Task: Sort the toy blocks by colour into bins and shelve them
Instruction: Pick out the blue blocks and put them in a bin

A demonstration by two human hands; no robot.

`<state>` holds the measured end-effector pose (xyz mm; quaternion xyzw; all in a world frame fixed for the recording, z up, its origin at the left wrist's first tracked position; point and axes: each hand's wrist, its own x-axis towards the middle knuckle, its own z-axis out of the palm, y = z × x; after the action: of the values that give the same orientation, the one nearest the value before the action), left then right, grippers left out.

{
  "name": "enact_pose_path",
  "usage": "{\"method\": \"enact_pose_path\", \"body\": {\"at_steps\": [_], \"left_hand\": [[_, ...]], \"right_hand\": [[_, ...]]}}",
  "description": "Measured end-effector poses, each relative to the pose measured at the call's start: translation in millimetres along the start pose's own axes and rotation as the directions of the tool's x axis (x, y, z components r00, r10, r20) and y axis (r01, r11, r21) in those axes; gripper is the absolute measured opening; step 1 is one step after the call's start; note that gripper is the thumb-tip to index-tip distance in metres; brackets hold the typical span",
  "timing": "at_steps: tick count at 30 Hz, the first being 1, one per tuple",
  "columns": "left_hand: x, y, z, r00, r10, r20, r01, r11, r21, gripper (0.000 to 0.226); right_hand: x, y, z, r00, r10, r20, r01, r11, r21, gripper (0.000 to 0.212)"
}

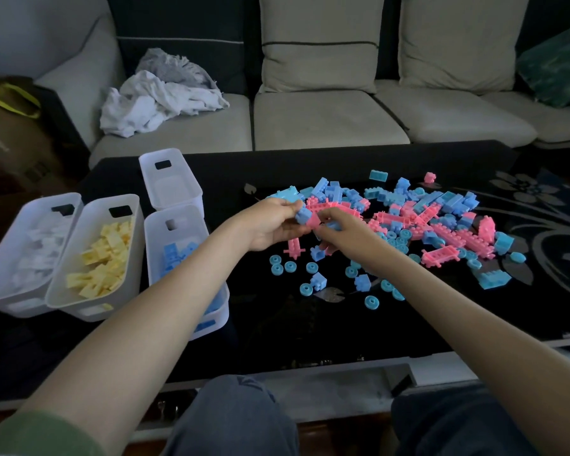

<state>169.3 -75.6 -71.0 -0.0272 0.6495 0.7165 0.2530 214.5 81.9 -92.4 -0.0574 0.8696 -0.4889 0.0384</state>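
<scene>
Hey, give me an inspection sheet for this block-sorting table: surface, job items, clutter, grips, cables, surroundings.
Surface: dark glossy table with a floral pattern.
Job's things: mixed pile of pink and blue blocks on the right. Four bins on the left: white-block bin, yellow-block bin, blue-block bin, and a far bin showing no blocks.
Clutter: loose blue wheels scattered at the near side of the pile.
Grips: left hand and right hand both hold a joined blue-and-pink piece at the pile's edge.
Cables: nothing seen.
Surroundings: sofa behind the table, with crumpled clothes and a green cushion on it; brown bag at far left.
</scene>
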Motion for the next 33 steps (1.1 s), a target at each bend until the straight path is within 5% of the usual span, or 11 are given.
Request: {"method": "enact_pose_path", "body": {"at_steps": [10, 14, 19, 28, 33], "left_hand": [[-1, -6, 9, 0.988, -0.101, -0.119, 0.080, 0.982, -0.170, 0.016], [3, -5, 13, 0.974, -0.166, -0.154, 0.147, 0.981, -0.127, 0.017], [11, -8, 21, 0.976, -0.153, -0.153, 0.150, 0.988, -0.031, 0.017], [16, -14, 24, 0.966, -0.167, -0.198, 0.148, 0.983, -0.107, 0.016], [15, -13, 23, 0.961, -0.184, -0.204, 0.192, 0.981, 0.020, 0.017]], "right_hand": [[3, -7, 16, 0.998, -0.029, -0.048, 0.030, 1.000, 0.010, 0.020], [6, 0, 14, 0.996, -0.078, -0.043, 0.070, 0.986, -0.148, 0.031], [13, 13, 12, 0.974, -0.227, -0.015, 0.202, 0.890, -0.408, 0.020], [5, 14, 3, 0.924, -0.382, 0.003, 0.336, 0.807, -0.486, 0.030], [4, 15, 2, 0.911, -0.412, 0.025, 0.342, 0.718, -0.607, 0.028]]}}
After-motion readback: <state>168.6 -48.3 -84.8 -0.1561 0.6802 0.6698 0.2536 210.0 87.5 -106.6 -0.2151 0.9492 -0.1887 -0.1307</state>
